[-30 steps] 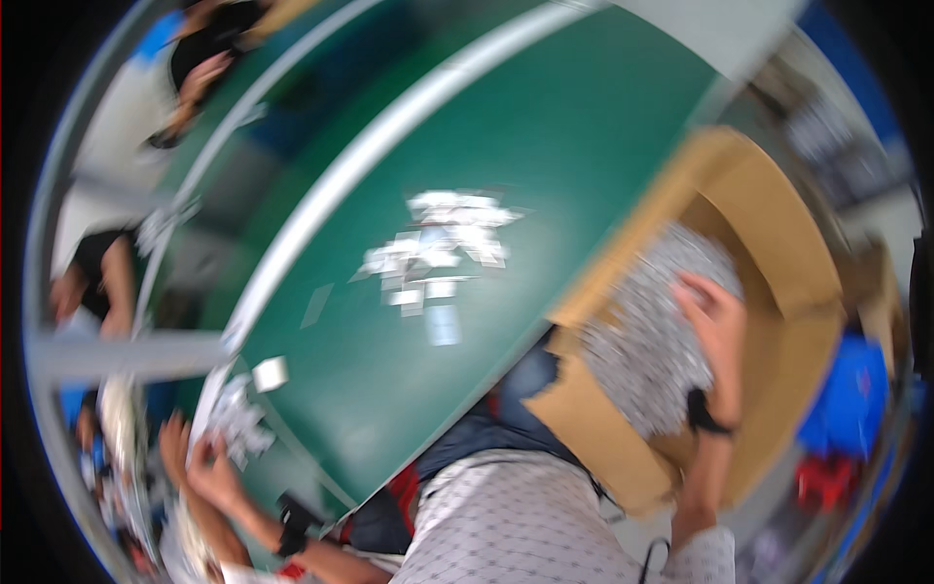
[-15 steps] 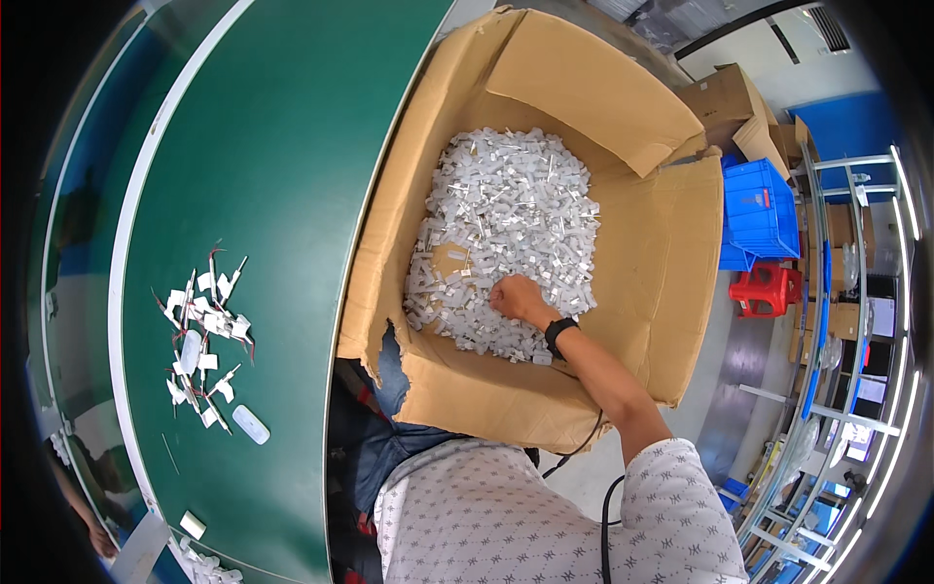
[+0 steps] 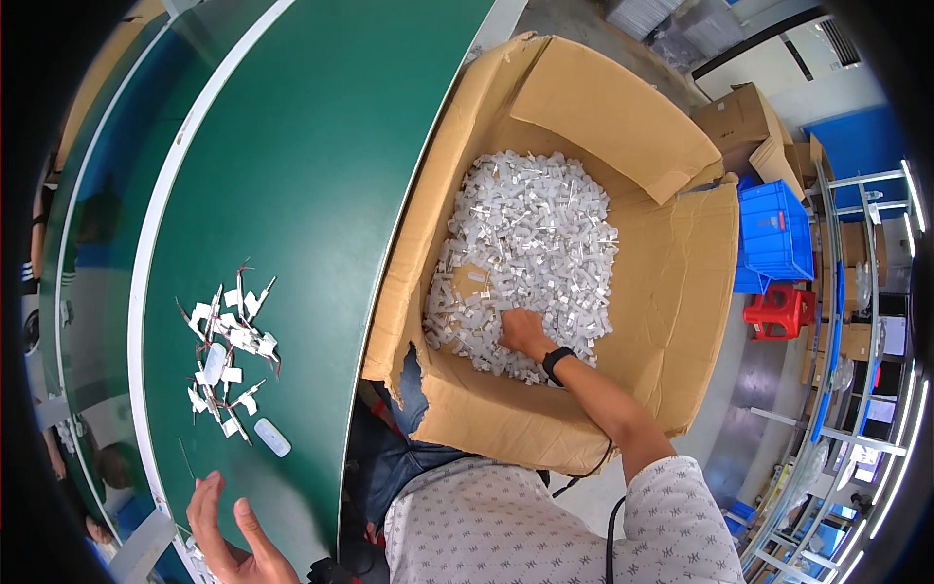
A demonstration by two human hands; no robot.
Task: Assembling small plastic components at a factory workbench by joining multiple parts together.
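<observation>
Since half a second ago, right hand (image 3: 522, 329) still dug, fingers curled, into the heap of small white parts (image 3: 530, 248) in the cardboard box (image 3: 671, 292) at centre right (grip hidden), and now left hand (image 3: 229, 535) risen open-palmed at lower left, below the scattered white pieces (image 3: 229, 346) on the green table (image 3: 302, 146).
</observation>
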